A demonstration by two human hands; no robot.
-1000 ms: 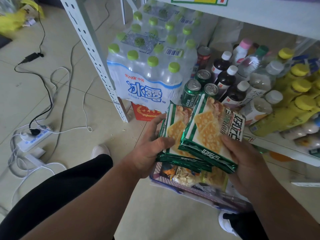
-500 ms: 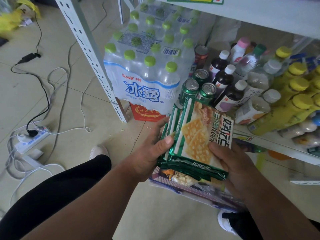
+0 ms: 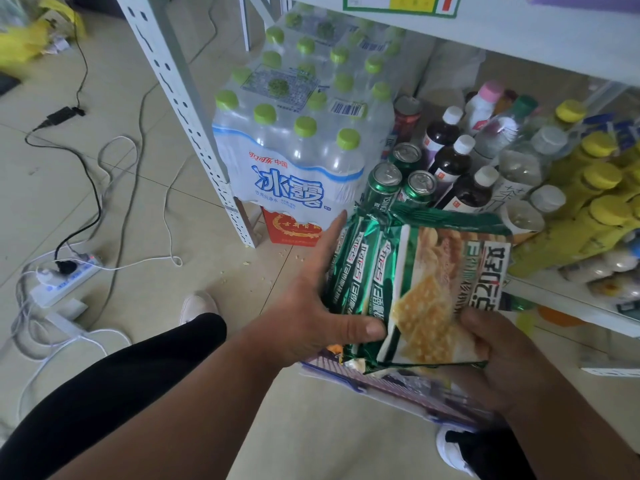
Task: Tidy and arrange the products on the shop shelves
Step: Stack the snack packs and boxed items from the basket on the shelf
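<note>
Squared-up cracker packets (image 3: 412,289) sit between left hand (image 3: 311,317), right hand (image 3: 498,362).

Flat, dim indoor daylight; wide-angle view with soft edges.
Floor tiles (image 3: 104,202) at left are brightest and washed out; no hard shadows. Both forearms and the right hand (image 3: 498,372) read dark, underexposed. Mild glare on the plastic wrap of the water bottle pack (image 3: 294,140) and the green cracker packets (image 3: 415,289). Yellow-capped bottles (image 3: 595,209) at the right edge are smeared and out of focus. Yellow bag (image 3: 24,39) top left is blurred. Shelf post (image 3: 180,109) leans from lens distortion.
</note>
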